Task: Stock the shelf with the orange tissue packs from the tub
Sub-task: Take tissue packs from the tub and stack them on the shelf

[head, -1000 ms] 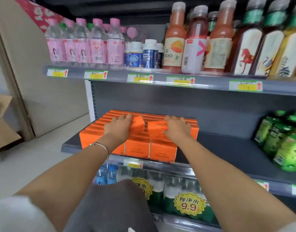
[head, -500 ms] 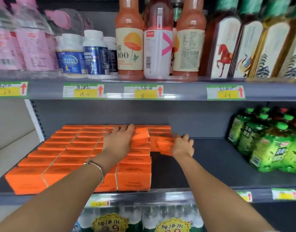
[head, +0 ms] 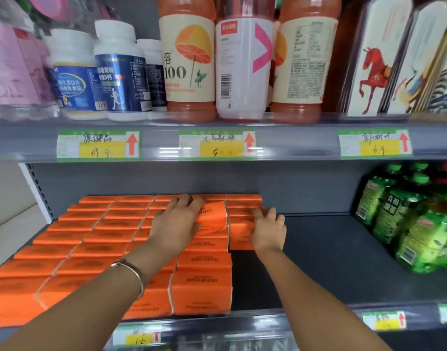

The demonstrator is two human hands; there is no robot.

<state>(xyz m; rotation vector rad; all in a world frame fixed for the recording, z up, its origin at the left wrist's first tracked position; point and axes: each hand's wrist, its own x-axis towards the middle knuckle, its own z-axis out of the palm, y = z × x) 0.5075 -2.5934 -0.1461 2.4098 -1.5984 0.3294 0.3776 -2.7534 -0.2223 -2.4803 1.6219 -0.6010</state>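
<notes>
Several rows of orange tissue packs (head: 95, 239) cover the left half of the grey middle shelf (head: 331, 262). My left hand (head: 176, 224) lies over a tilted orange pack (head: 213, 215) on top of the rows, fingers around it. My right hand (head: 268, 230) presses an orange pack (head: 238, 235) standing at the front of the short rightmost column, fingers on its top and right side. The tub is out of view.
Green tea bottles (head: 414, 224) stand at the shelf's right end. The upper shelf carries pink bottles (head: 12, 62), white supplement jars (head: 118, 72), orange juice bottles (head: 189, 59) and dark tea bottles (head: 384, 59). Price tags (head: 98, 146) line the shelf edges. A lower shelf edge (head: 242, 328) runs beneath.
The view has closed in on the shelf. Both hands carried their packs deeper; the right hand's pack now stands in the rightmost column, the left hand's pack lies tilted on the rows.
</notes>
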